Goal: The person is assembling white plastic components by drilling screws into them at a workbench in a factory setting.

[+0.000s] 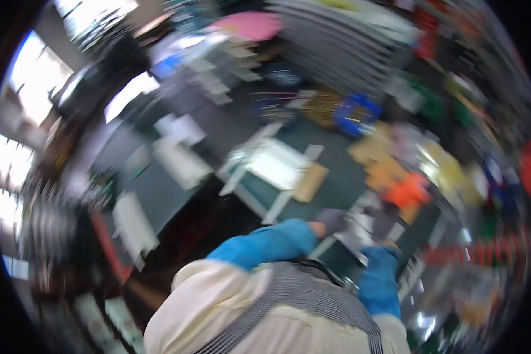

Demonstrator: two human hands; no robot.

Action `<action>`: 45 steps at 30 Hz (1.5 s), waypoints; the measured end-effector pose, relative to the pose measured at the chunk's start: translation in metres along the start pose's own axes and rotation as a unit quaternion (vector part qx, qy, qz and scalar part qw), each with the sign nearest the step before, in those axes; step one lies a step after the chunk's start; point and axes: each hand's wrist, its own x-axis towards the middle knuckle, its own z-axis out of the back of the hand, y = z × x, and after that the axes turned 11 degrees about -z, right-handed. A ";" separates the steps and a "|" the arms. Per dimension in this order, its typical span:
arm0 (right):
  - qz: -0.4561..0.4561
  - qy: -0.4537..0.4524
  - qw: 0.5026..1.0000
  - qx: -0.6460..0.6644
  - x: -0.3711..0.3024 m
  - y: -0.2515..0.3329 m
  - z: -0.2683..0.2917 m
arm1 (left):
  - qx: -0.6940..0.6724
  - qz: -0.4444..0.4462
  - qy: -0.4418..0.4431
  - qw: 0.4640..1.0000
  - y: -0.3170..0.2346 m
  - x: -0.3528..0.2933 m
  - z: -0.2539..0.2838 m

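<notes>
Motion smears the whole head view. My left hand (334, 220), in a dark grey glove below a blue sleeve cover, is at the table's near edge, right of the middle. My right hand (382, 223), also in a grey glove, is a little to its right. Between them lies a pale grey-white piece (359, 229), which both hands seem to touch; whether they grip it I cannot make out. The fingers of both hands are blurred. Just beyond my left hand is a tan block (310, 183) beside a white sheet (276, 164) with pale strips around it.
An orange-red thing (407, 190) lies beyond my right hand. Farther back on the dark green table are a blue ring-shaped holder (357, 114) and a brown tray (323, 108). Pale strips (182, 162) lie on the left. A pink round thing (249, 25) stands at the back.
</notes>
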 end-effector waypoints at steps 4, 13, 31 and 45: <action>-0.201 0.083 0.961 0.173 0.032 0.125 -0.038 | -0.025 -0.007 0.027 0.999 0.004 -0.003 0.014; -0.236 0.016 0.782 0.577 0.033 0.150 0.085 | -0.071 -0.042 -0.021 0.996 -0.010 -0.009 -0.001; -0.344 -0.195 0.675 0.623 -0.012 0.151 0.036 | 0.111 -0.021 0.004 0.994 0.006 0.004 -0.001; -0.249 -0.231 0.752 0.564 0.004 0.169 0.021 | -0.015 0.048 -0.034 0.998 -0.016 -0.017 0.007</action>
